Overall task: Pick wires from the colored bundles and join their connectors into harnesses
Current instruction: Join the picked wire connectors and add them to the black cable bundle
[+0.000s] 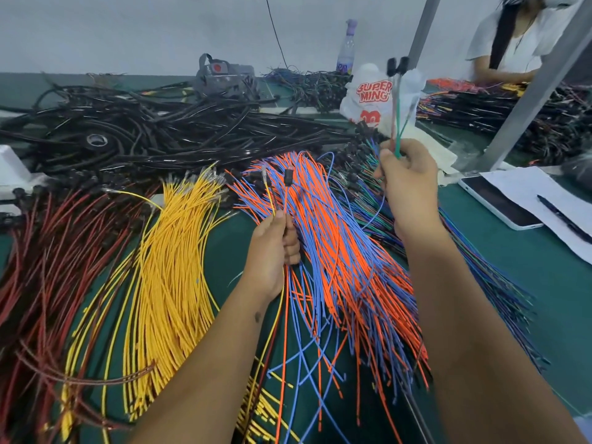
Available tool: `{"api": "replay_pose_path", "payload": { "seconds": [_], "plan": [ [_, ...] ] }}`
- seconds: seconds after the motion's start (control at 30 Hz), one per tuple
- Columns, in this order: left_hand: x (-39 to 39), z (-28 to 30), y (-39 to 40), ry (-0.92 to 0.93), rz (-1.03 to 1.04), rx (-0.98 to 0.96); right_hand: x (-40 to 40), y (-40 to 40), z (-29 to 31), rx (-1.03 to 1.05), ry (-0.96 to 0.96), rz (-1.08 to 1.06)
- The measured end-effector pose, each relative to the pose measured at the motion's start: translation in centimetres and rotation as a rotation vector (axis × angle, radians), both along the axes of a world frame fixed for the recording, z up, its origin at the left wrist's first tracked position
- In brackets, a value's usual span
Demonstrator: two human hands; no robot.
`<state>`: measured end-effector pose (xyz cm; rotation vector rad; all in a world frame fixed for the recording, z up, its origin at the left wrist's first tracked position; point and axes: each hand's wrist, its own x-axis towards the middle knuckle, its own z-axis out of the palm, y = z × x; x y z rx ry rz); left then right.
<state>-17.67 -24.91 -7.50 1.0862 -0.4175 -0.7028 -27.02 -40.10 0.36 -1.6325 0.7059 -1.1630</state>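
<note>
My left hand pinches a few thin wires that stand upright, one ending in a small black connector and a yellow one beside it. My right hand grips a green and a red wire held up, topped by two black connectors. Below my hands lie the colored bundles on the green table: yellow, orange and blue, dark red, and green-blue mixed.
A heap of black cables fills the back of the table, with a tape roll. A white plastic bag and a bottle stand behind. A phone, paper and pen lie right. Another person sits far right.
</note>
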Motion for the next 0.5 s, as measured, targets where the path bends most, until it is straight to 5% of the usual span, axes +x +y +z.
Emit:
{"api": "replay_pose_path", "payload": {
  "seconds": [0.4,0.5],
  "plan": [
    [-0.2,0.6,0.6,-0.005,0.158,0.064,0.9,3.2,-0.7,0.032,0.214,0.222],
    [0.3,1.6,1.4,-0.001,0.296,0.055,0.9,3.7,-0.5,-0.219,0.495,0.125]
  ]
}}
